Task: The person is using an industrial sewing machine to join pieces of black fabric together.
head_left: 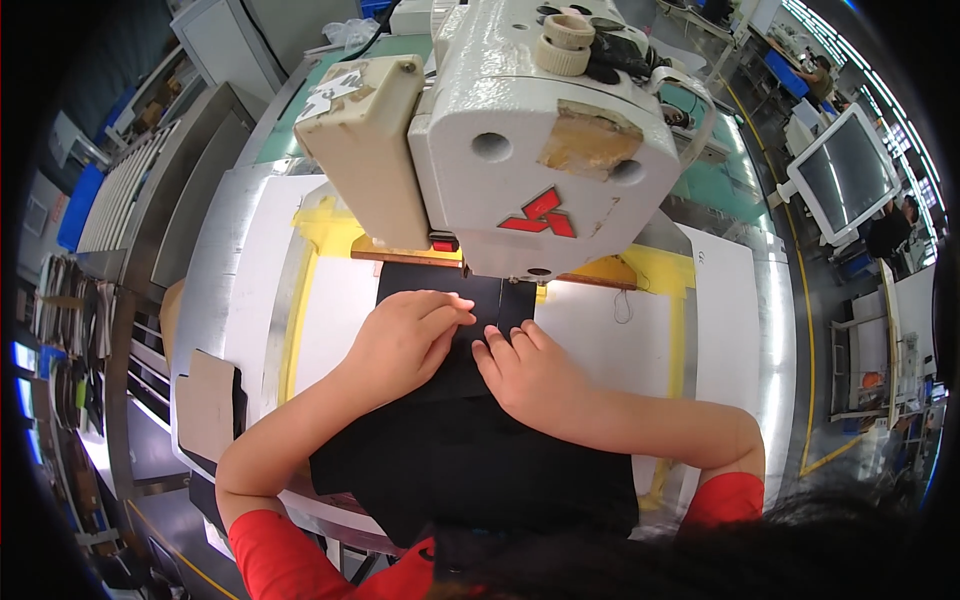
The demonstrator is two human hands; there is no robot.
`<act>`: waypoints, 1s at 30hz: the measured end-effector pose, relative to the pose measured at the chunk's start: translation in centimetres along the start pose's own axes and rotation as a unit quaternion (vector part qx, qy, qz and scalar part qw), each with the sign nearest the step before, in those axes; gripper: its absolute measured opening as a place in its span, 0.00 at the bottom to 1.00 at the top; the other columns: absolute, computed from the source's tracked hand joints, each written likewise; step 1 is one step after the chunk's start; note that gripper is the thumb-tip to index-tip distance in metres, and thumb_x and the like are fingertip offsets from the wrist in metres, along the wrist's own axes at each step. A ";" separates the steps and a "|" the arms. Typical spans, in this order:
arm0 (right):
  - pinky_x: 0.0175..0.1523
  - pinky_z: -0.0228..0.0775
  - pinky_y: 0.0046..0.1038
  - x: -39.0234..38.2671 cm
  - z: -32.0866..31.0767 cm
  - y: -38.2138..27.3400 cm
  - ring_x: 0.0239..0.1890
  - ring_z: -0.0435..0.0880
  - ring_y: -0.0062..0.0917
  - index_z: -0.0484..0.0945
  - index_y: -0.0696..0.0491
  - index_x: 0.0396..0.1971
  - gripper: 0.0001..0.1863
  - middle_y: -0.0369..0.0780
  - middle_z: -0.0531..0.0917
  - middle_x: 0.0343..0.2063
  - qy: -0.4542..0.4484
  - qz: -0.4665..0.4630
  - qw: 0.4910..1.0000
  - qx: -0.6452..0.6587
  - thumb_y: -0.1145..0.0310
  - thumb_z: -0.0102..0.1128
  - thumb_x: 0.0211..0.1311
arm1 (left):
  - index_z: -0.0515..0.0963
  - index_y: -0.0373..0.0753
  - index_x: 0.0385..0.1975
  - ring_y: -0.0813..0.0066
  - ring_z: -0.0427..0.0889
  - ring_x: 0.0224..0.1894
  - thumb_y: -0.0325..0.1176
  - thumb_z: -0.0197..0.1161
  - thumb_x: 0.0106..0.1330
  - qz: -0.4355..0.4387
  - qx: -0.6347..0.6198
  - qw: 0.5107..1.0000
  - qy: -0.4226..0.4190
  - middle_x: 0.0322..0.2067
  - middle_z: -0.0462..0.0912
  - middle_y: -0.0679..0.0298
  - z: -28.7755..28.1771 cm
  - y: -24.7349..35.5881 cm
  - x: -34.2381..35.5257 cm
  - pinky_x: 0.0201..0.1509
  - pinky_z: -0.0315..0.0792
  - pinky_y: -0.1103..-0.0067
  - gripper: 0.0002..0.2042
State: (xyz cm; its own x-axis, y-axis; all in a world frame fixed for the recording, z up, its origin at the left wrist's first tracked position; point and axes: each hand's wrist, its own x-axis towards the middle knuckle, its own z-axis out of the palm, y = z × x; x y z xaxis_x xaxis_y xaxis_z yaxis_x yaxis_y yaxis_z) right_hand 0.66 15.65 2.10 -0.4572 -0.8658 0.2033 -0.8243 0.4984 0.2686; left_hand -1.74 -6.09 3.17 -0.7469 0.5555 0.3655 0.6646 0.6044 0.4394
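A black piece of fabric [470, 450] hangs from the front edge of the sewing machine's bed and runs up under the white machine head [550, 190]. A thin pale line, perhaps a seam, shows near its far end. My left hand [405, 345] is on the fabric's left side, fingers bent and pressed together with the thumb beneath. My right hand [530, 375] rests just right of the line, its fingers slightly apart and lying on the fabric. Both hands sit just short of the machine head. The needle area is mostly hidden behind the head.
White sheets held with yellow tape [685, 350] cover the machine table. Beige and black flat pieces [208, 405] lie at the left edge. A loose thread [623, 308] lies right of the head. A screen [845, 170] stands at the right, beyond the table, and shelving is on the left.
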 end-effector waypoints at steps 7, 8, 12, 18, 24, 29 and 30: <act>0.57 0.71 0.38 -3.4 -0.5 0.8 0.48 0.82 0.38 0.76 0.60 0.52 0.22 0.50 0.80 0.49 -0.017 0.046 0.997 0.053 0.70 0.55 0.55 | 0.79 0.40 0.35 0.65 0.83 0.42 0.22 0.62 0.58 -0.005 0.026 1.000 0.007 0.37 0.84 0.66 0.0 0.8 -0.7 0.46 0.75 0.69 0.07; 0.57 0.71 0.38 -3.8 -0.6 1.0 0.48 0.82 0.38 0.76 0.60 0.52 0.22 0.50 0.80 0.49 -0.021 0.049 0.997 0.050 0.70 0.55 0.55 | 0.79 0.40 0.35 0.65 0.83 0.41 0.22 0.63 0.57 0.004 0.015 1.000 0.010 0.39 0.84 0.66 0.5 1.1 -0.5 0.46 0.74 0.70 0.07; 0.56 0.71 0.38 -5.6 -1.1 1.7 0.51 0.81 0.39 0.76 0.60 0.52 0.23 0.50 0.79 0.51 -0.039 0.074 0.995 0.056 0.70 0.55 0.55 | 0.78 0.40 0.34 0.66 0.83 0.41 0.23 0.62 0.58 0.037 0.010 0.999 -0.005 0.38 0.83 0.66 1.8 1.9 0.7 0.45 0.75 0.70 0.06; 0.55 0.71 0.39 -8.4 -1.3 1.7 0.53 0.80 0.40 0.76 0.61 0.51 0.23 0.50 0.77 0.54 -0.036 0.100 0.992 0.066 0.71 0.54 0.54 | 0.79 0.40 0.36 0.67 0.82 0.41 0.24 0.63 0.57 0.062 0.010 0.998 0.019 0.40 0.83 0.67 3.7 2.5 0.8 0.44 0.75 0.72 0.08; 0.54 0.72 0.38 -8.8 -1.5 1.6 0.52 0.80 0.39 0.76 0.61 0.50 0.21 0.48 0.79 0.52 0.018 0.127 0.988 0.081 0.70 0.54 0.56 | 0.79 0.40 0.36 0.67 0.82 0.38 0.21 0.64 0.53 0.079 0.004 0.995 0.054 0.39 0.83 0.67 3.6 2.3 1.0 0.40 0.74 0.72 0.11; 0.52 0.74 0.34 -11.9 -9.3 2.2 0.48 0.82 0.37 0.77 0.56 0.51 0.23 0.45 0.82 0.48 0.033 0.257 0.927 0.273 0.76 0.58 0.51 | 0.78 0.37 0.37 0.61 0.82 0.36 0.16 0.62 0.50 0.096 -0.012 0.983 0.159 0.37 0.83 0.59 3.3 1.9 0.9 0.37 0.74 0.73 0.14; 0.51 0.74 0.34 -13.0 -10.6 3.0 0.48 0.82 0.37 0.77 0.53 0.51 0.24 0.44 0.82 0.47 0.021 0.302 0.901 0.310 0.78 0.59 0.49 | 0.78 0.37 0.37 0.61 0.82 0.36 0.16 0.62 0.50 0.107 -0.020 0.982 0.152 0.37 0.83 0.59 3.3 1.8 0.8 0.37 0.74 0.73 0.14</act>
State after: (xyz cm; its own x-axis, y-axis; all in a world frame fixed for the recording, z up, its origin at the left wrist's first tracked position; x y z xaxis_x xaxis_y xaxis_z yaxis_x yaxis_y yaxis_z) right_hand 7.64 28.88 10.23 -0.8832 -0.4352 0.1750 -0.4626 0.7469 -0.4776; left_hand -1.09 -2.70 1.59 -0.5674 0.4675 0.6778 0.8098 0.4660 0.3564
